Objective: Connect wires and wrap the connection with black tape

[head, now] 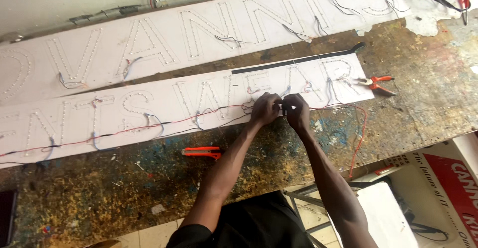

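- The left hand and the right hand meet at the near edge of the near white board, just right of its middle.
- The fingers of both hands are curled and pressed together, pinching the thin wires between them; the exact grip is too small to make out.
- The wires, one red and one black, run along the near edge of that board from the far left to the hands, then trail off right and loop down over the counter.
- The near white board lies flat, with letter outlines dotted with small lights and short wire loops between the letters.
- A larger white board of the same kind lies just beyond it, farther away.
- An orange utility knife lies on the counter, near and left of the hands.
- Orange-handled pliers rest at the right end of the near board.
- A black strip lies along the far edge of the near board.
- The counter is worn and spattered with paint.
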